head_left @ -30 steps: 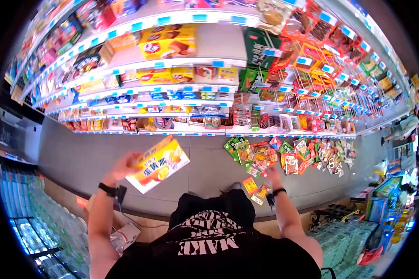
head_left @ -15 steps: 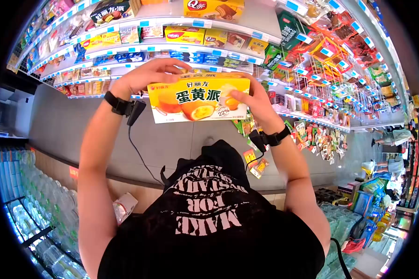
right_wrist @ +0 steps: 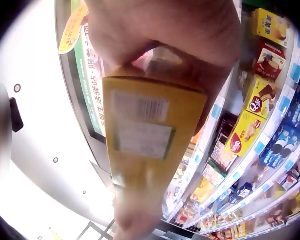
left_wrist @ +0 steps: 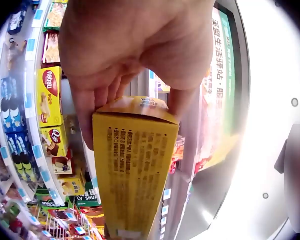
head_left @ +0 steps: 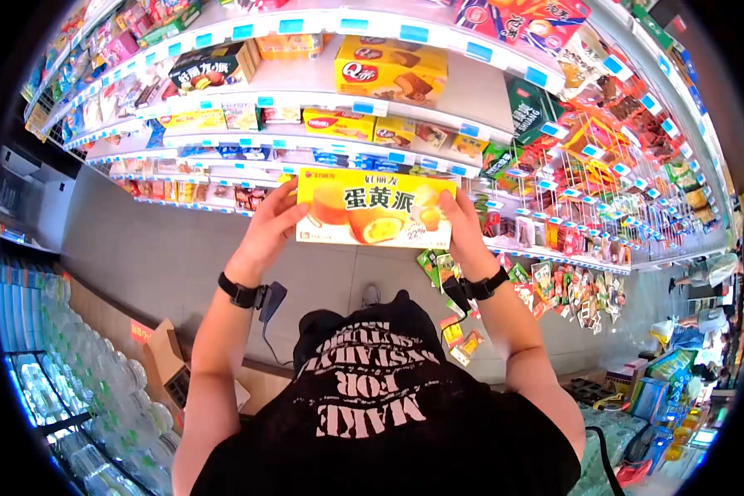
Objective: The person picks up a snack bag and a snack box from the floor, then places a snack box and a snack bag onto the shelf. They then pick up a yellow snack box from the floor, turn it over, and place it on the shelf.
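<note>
A yellow and white snack box (head_left: pixel 376 208) is held level between both hands, its printed front turned up toward the head view. The left hand (head_left: pixel 266 227) grips its left end, thumb on the front face. At the right end, the right hand (head_left: pixel 469 231) holds it the same way. In the left wrist view the left hand (left_wrist: pixel 135 55) has fingers and thumb on opposite sides of the box (left_wrist: pixel 132 175). The right wrist view shows the box's barcode end (right_wrist: pixel 145 125) below the right hand (right_wrist: pixel 170 40).
Stocked shelves (head_left: pixel 306 87) curve across the front, with a yellow box (head_left: pixel 388 73) on one. Packets (head_left: pixel 574 289) lie on the grey floor (head_left: pixel 174 240) at right. Bottled drinks (head_left: pixel 99 372) stand at left, beside an open carton (head_left: pixel 167 364).
The left hand brought the box up from the left, and the right hand came up from near the floor packets to its other end. Since half a second ago, the box has lowered slightly in view.
</note>
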Motion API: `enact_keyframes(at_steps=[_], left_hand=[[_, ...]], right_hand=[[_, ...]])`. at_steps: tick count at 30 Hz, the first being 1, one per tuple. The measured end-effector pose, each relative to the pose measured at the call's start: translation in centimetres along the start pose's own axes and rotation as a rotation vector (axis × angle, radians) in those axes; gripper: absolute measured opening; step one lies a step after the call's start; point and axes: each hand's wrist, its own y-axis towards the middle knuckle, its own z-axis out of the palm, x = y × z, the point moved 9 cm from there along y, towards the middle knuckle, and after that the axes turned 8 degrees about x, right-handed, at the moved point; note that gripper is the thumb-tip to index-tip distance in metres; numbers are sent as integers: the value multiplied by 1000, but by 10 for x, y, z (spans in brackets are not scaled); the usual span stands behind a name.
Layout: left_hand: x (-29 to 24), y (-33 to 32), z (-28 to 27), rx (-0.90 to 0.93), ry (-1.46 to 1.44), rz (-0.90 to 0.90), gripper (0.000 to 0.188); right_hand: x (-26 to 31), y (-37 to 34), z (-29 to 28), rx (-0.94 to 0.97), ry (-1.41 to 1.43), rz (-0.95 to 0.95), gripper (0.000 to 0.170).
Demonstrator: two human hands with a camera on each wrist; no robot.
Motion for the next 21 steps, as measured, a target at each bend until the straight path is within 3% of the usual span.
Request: enact_keyframes(at_steps=[11,21], left_hand=[[-18,-33,-24,55,-5,-3,63],[-46,-123,-38,104,52,33,65]], right_hand=[[-7,-14,57,-72,107,18,59],[-15,-75,141,-159,119,-61,55]])
